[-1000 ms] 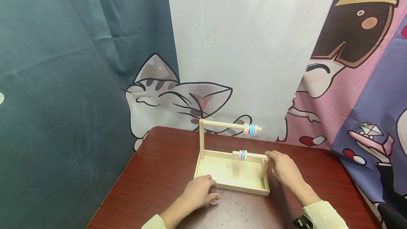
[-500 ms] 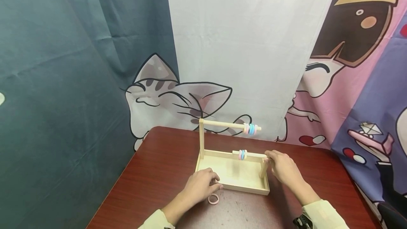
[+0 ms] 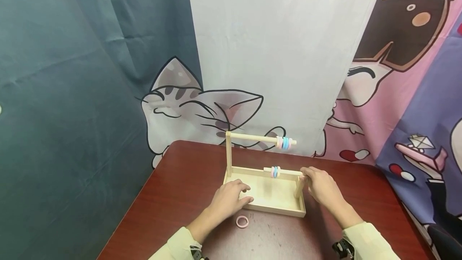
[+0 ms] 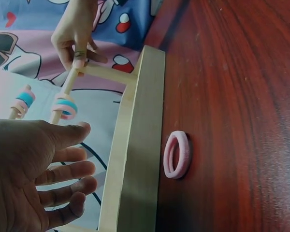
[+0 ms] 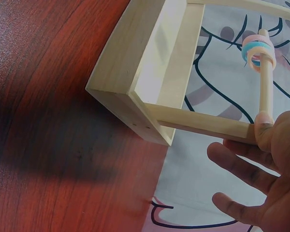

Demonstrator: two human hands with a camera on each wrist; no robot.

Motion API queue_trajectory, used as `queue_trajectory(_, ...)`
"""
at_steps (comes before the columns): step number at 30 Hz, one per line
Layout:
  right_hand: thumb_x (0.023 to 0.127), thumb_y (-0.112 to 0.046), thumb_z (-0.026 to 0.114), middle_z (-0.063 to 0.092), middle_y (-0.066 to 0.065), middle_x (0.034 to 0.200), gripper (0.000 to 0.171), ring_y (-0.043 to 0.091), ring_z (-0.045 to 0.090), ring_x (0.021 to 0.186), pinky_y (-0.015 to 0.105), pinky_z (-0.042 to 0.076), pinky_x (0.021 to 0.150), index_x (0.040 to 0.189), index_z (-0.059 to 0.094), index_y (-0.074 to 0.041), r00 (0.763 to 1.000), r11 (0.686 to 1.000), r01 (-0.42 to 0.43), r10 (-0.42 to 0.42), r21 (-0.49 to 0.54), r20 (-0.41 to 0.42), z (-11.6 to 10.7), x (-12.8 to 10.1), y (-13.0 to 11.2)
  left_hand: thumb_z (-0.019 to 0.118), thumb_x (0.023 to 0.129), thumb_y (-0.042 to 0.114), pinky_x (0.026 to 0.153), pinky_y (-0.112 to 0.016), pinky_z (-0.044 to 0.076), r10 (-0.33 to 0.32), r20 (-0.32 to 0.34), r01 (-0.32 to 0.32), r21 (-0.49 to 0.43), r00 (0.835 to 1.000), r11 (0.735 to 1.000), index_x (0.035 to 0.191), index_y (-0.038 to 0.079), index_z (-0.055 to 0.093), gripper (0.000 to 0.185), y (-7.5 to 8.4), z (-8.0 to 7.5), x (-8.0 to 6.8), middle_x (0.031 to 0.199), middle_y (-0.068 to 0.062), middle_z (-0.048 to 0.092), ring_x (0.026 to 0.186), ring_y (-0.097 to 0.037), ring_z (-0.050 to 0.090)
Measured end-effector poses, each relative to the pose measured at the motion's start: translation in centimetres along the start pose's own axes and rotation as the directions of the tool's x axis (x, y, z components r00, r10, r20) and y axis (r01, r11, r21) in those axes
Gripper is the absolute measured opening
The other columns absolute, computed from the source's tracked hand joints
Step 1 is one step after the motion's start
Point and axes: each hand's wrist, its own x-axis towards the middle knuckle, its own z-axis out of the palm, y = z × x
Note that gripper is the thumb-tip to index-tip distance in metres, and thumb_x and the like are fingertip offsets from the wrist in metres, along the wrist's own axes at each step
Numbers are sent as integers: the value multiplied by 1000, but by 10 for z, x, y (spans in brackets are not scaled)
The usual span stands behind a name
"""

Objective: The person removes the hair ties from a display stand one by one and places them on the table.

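Note:
A pale wooden rack point(image 3: 261, 209) has a shallow tray base and two rods on posts. My right hand point(image 3: 323, 187) pinches the near post's top where the lower rod point(image 5: 266, 92) joins it, thumb on the rod, other fingers spread. Pink, blue and cream hair ties point(image 3: 275, 171) hang near that rod's free end. More hair ties point(image 3: 284, 143) sit on the upper rod point(image 3: 252, 137). My left hand point(image 3: 229, 198) is held over the tray's front left, its fingers apart and holding nothing. A pink hair tie point(image 4: 177, 154) lies on the table before the tray.
The reddish-brown table point(image 3: 173, 187) extends around the rack. Behind it hangs a printed curtain point(image 3: 288, 51) with cartoon figures, close to the table's back edge. The upper rod reaches out above the tray from the tall left post point(image 3: 229, 153).
My left hand has let go of the pink hair tie and moved up and away toward the tray, leaving it on the table. The right hand stays on the rack.

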Motion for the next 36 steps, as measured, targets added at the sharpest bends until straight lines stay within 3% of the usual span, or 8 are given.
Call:
queue_trajectory(20, 97, 0, 78, 77, 11, 98, 15, 27, 68, 74, 50, 57, 64, 112, 79, -1, 999, 1000, 27, -27, -6, -22, -4, 4, -3, 84, 98, 44, 91, -40, 63, 7, -22, -6, 35, 1000, 999, 130, 18, 81, 42, 3, -6, 17, 119, 0, 81, 110, -22, 78)
queue_trajectory(36, 98, 0, 78, 74, 7, 93, 13, 22, 62, 71, 44, 53, 62, 110, 78, -4, 1000, 1000, 11, -11, -4, -12, -2, 2, -2, 82, 99, 47, 93, -47, 64, -38, -44, 38, 2, 998, 999, 134, 19, 79, 45, 7, -5, 30, 131, -2, 80, 122, -24, 76)
